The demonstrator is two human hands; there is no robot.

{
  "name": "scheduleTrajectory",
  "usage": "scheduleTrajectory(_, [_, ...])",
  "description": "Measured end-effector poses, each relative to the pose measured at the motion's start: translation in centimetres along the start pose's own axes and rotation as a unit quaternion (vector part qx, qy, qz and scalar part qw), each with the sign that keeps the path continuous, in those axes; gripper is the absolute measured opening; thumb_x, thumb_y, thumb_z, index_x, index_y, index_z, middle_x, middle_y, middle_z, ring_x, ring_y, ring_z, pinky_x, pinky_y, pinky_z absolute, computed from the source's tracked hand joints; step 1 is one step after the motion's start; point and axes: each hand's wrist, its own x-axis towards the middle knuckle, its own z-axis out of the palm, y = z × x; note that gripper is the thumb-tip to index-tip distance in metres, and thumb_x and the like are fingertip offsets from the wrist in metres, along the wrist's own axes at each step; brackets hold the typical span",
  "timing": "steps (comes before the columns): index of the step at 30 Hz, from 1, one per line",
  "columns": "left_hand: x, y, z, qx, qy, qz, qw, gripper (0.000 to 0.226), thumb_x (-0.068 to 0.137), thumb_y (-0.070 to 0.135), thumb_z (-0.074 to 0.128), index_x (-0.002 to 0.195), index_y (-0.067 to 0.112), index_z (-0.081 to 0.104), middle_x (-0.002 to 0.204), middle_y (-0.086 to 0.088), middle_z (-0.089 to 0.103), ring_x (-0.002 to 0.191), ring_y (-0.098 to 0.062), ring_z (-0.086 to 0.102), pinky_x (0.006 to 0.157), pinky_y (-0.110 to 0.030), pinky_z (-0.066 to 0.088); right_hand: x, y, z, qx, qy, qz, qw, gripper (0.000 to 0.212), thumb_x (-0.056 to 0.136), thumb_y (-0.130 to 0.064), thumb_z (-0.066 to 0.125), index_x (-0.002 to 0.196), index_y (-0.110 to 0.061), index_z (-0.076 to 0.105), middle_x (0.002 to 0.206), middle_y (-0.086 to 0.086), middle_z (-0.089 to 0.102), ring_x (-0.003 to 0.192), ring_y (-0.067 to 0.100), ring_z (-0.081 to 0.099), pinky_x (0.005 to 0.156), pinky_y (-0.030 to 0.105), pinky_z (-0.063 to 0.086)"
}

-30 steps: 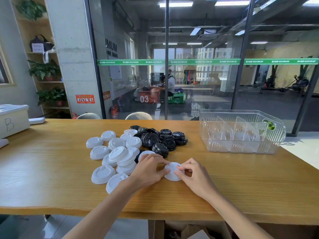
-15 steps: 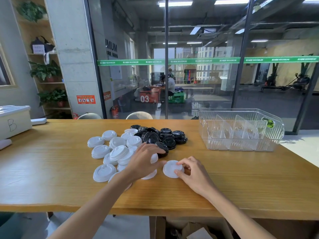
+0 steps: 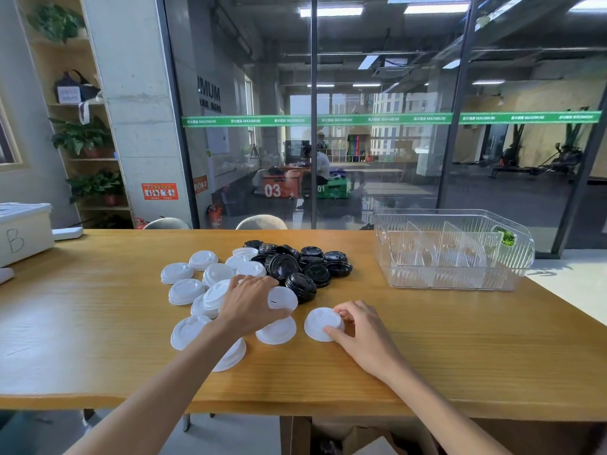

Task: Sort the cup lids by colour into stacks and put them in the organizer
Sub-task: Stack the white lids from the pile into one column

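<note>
White lid (image 3: 323,324) lying flat on the wooden table (image 3: 460,339), pinched at its right edge between thumb and curled fingers of the right hand (image 3: 363,330). Second white lid (image 3: 282,298), tilted up on edge just left of the first, held in the curled fingers of the left hand (image 3: 251,302); a third white lid (image 3: 276,330) lies flat below it, partly under that hand. Loose white lids (image 3: 184,290), some overlapping, spread further left of the pinched lid and under the left forearm. Black lids (image 3: 303,266), heaped, behind it and touching the white group. Clear organizer (image 3: 453,251) with upright dividers, well apart behind and to the right of the pinched lid, no lids visible inside. White box (image 3: 23,231) marked "B" far left at the table's edge.
</note>
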Motion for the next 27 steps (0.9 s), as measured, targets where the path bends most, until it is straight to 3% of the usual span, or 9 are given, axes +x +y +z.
scheduleTrajectory(12, [-0.4,3.5,-0.7,-0.112,0.03,0.05,0.992,0.066,0.085,0.068,0.069,0.141,0.036,0.057,0.129,0.02,0.069,0.121,-0.008,0.063,0.118,-0.037,0.028,0.2,-0.2,-0.1,0.066,0.023,0.018,0.997,0.045,0.093,-0.047,0.078,0.131,-0.031,0.059,0.124,-0.016,0.056,0.126,0.003,0.049,0.105,0.035,0.05])
scheduleTrajectory(17, [-0.8,4.3,-0.7,-0.152,0.01,0.098,0.983,0.063,0.088,0.056,0.075,0.144,0.038,0.054,0.139,0.022,0.06,0.127,-0.008,0.054,0.115,-0.031,0.029,0.5,-0.3,-0.8,0.107,0.009,0.013,0.994,0.066,0.09,-0.053,0.078,0.148,-0.036,0.05,0.142,-0.019,0.051,0.138,-0.002,0.043,0.112,0.037,0.048])
scheduleTrajectory(20, [-1.3,4.3,-0.7,-0.186,0.0,0.13,0.974,0.067,0.086,0.051,0.079,0.145,0.035,0.052,0.137,0.021,0.056,0.125,-0.004,0.055,0.118,-0.032,0.03,0.7,-0.4,-1.2,0.125,-0.022,0.001,0.992,0.081,0.089,-0.063,0.075,0.158,-0.039,0.04,0.155,-0.02,0.044,0.144,-0.006,0.037,0.115,0.03,0.045])
scheduleTrajectory(22, [-1.7,4.3,-0.5,-0.203,-0.001,0.14,0.969,0.07,0.085,0.049,0.08,0.146,0.034,0.05,0.138,0.022,0.053,0.125,0.005,0.054,0.121,-0.033,0.029,0.8,-0.7,-1.4,0.128,-0.044,-0.005,0.991,0.083,0.088,-0.065,0.072,0.16,-0.04,0.039,0.156,-0.024,0.043,0.144,-0.008,0.038,0.105,0.017,0.046])
scheduleTrajectory(24, [-2.0,4.4,-0.3,-0.221,-0.007,0.148,0.964,0.071,0.084,0.049,0.081,0.146,0.035,0.049,0.139,0.024,0.051,0.128,0.009,0.051,0.121,-0.033,0.031,1.1,-0.8,-1.7,0.134,-0.054,-0.006,0.989,0.079,0.089,-0.059,0.072,0.159,-0.039,0.041,0.155,-0.025,0.046,0.143,-0.007,0.041,0.098,0.014,0.048])
scheduleTrajectory(27, [-2.1,4.6,-0.2,-0.245,-0.028,0.161,0.956,0.071,0.084,0.047,0.081,0.146,0.037,0.048,0.141,0.024,0.049,0.133,0.008,0.05,0.117,-0.036,0.041,1.3,-0.7,-1.8,0.148,-0.065,-0.004,0.987,0.07,0.093,-0.039,0.078,0.156,-0.037,0.047,0.15,-0.019,0.054,0.142,-0.003,0.046,0.108,0.028,0.053])
